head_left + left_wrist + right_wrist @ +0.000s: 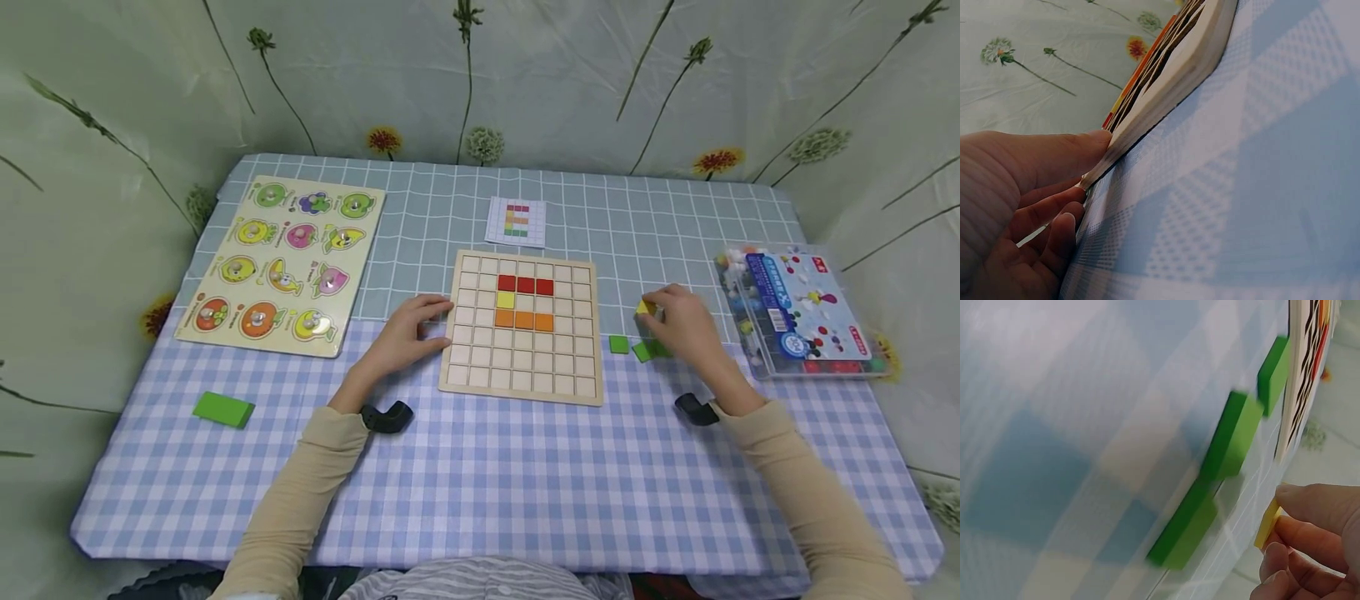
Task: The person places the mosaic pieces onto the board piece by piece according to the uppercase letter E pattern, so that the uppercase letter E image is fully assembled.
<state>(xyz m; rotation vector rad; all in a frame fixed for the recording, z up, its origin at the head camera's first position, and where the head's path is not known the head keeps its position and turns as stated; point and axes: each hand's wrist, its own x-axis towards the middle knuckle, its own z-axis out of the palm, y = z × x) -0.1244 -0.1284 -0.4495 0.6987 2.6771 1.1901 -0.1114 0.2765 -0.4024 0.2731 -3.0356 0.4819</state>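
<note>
My left hand (408,332) touches the left edge of a wooden grid board (519,397), thumb and fingertips against its side. On the board sit red square tiles (526,286) in a row, one yellow tile (506,300) below their left end, then a row of orange tiles (524,320). To the board's right, my right hand (681,323) pinches another yellow tile (1267,524) between thumb and fingers. Several green tiles (1232,437) lie on the cloth just below that hand; one green tile (618,344) is close to the board's right edge.
Behind the board lies a pattern card (495,221) with coloured squares. A fruit knob puzzle (296,267) is at the back left, with a green block (223,409) nearer the front. At the right stands a clear plastic box (810,312) of coloured pieces.
</note>
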